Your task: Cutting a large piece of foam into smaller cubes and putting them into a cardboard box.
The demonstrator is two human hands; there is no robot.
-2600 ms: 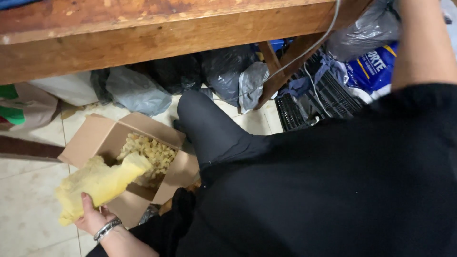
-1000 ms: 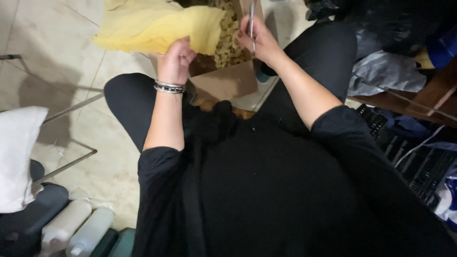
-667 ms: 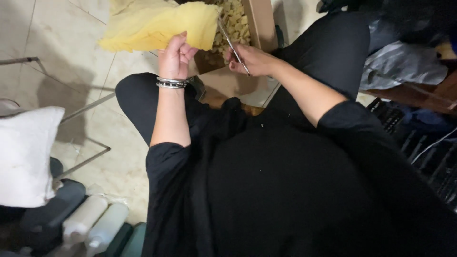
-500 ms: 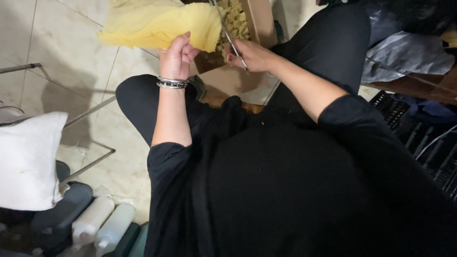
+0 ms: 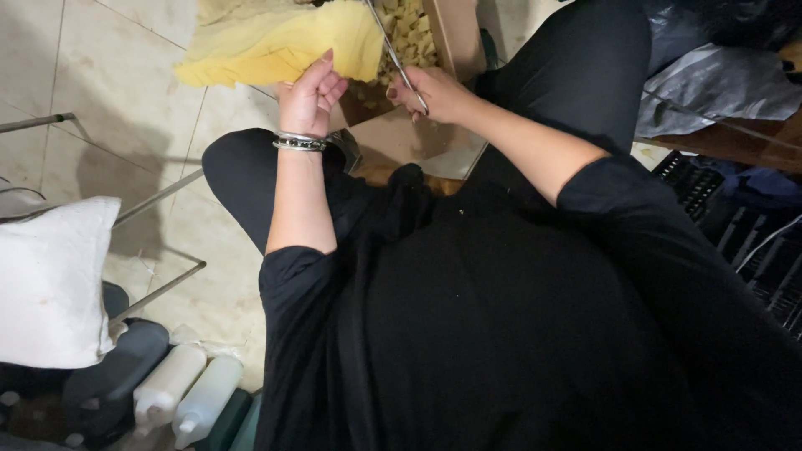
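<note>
Over the tiled floor, person: sits in black clothes, looking down at both hands.
Box: cardboard box [image 5: 451,38] sits by the knees, full of small yellow bits [image 5: 405,21].
Foam: yellow foam sheet [image 5: 276,42] is now higher, right over the box.
Left hand: left hand [image 5: 307,96] pinches the foam's edge, fingers closed on it.
Right hand: right hand [image 5: 434,92] grips the scissors [image 5: 393,52]; blades now reach the foam, so cutting goes on.
</note>
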